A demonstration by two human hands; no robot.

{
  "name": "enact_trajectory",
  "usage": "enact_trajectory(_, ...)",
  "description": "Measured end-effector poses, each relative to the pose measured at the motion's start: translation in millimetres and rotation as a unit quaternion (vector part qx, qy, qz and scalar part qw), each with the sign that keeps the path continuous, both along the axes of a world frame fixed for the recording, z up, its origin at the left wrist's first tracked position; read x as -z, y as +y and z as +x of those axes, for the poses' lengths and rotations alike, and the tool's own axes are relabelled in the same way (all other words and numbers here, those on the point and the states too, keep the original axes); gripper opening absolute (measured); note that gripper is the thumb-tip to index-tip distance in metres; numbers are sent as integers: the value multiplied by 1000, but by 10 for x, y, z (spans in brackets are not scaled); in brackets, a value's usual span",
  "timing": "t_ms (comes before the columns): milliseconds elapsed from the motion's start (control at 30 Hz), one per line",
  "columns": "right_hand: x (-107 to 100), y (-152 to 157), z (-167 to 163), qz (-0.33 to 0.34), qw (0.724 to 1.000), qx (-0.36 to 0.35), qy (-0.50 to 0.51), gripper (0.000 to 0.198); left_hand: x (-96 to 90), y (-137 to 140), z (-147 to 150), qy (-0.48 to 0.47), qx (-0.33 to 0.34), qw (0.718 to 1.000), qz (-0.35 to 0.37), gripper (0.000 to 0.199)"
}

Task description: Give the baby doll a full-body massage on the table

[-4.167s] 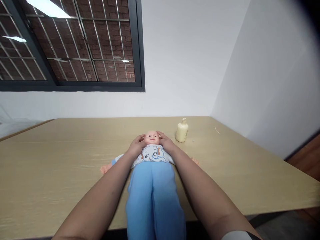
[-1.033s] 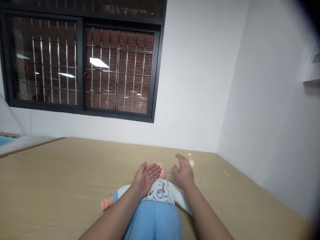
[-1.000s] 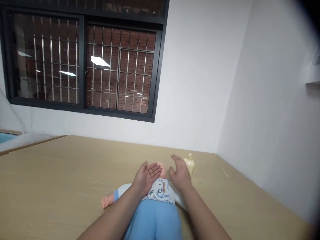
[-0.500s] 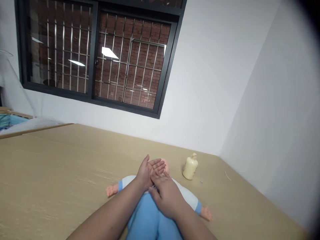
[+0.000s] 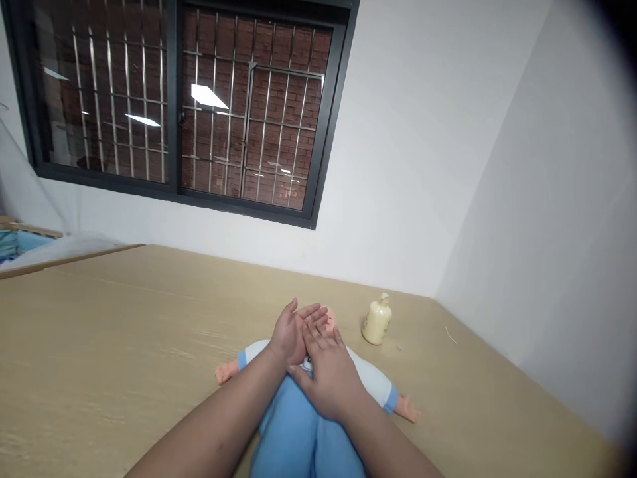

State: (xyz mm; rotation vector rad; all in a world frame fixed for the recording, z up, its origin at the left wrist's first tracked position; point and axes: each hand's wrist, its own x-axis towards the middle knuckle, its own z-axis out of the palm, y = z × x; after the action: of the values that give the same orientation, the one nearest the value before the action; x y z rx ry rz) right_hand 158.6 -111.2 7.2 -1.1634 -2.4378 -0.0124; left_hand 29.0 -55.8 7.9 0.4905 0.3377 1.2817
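Observation:
A baby doll (image 5: 371, 375) lies on its back on the wooden table, arms stretched out to both sides, in a white top with blue cuffs and blue trousers. Over its chest, my left hand (image 5: 292, 335) is turned palm up with the fingers extended. My right hand (image 5: 328, 368) lies palm down across the left palm and fingers, its own fingers stretched and its thumb out to the left. Neither hand holds anything that I can see. Most of the doll's head and chest is hidden behind my hands.
A cream pump bottle (image 5: 377, 322) stands right of the doll's head. Beyond it on the tabletop (image 5: 149, 318) lies a thin white strip (image 5: 450, 334). A barred window (image 5: 249, 113) is set in the white wall behind. Blue cloth (image 5: 24, 244) shows at the far left.
My right hand has slid slightly up over the left palm, its fingers now a little more spread. The whole view has shifted slightly; the doll and bottle stay where they were.

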Motion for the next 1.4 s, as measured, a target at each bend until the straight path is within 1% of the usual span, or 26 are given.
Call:
enact_trajectory(67,-12,-30,-13,-5,1000,-15,2,73,9,32,-59,-7,-20,1000,-5,60)
enact_trajectory(167,-37,-85,-10,-13,997,-75,-8,69,46,94,-150,-26,-25,999,-11,61)
enact_trajectory(267,-57,-121,9,-11,992,-124,-15,67,87,127,-190,-50,4,999,-17,65)
enact_trajectory(367,-69,-129,23,-12,990,-140,-17,72,92,99,-157,-72,43,996,-6,71)
enact_trajectory(433,-69,-120,27,-12,991,-134,-19,79,67,45,-102,-78,64,995,-2,75)
enact_trajectory(533,-48,-93,31,-4,995,-98,-12,86,6,-56,-4,-70,79,994,-11,78)
enact_trajectory(667,3,-43,27,11,999,-31,20,81,-47,-123,57,-63,82,995,-11,74)
enact_trajectory(733,19,-24,23,17,999,-1,34,78,-49,-109,35,-58,75,995,-6,75)
enact_trajectory(800,19,-19,19,18,999,11,40,76,-39,-72,-18,-54,60,997,-6,76)
enact_trajectory(900,2,-36,18,15,999,-12,32,75,-11,1,-118,-54,24,998,-10,76)
enact_trajectory(1000,-5,-62,23,10,997,-72,21,76,18,54,-183,-57,4,998,-2,75)
enact_trajectory(1100,7,-76,29,17,991,-134,20,78,19,43,-163,-53,19,998,4,74)
enact_trajectory(1167,10,-79,30,24,988,-152,23,83,-5,-7,-108,-50,38,998,6,75)
enact_trajectory(1267,-7,-77,30,30,991,-132,22,90,-58,-112,-11,-46,62,997,3,76)
enact_trajectory(1400,-35,-55,43,32,997,-64,20,87,-100,-192,57,-46,78,996,-4,74)
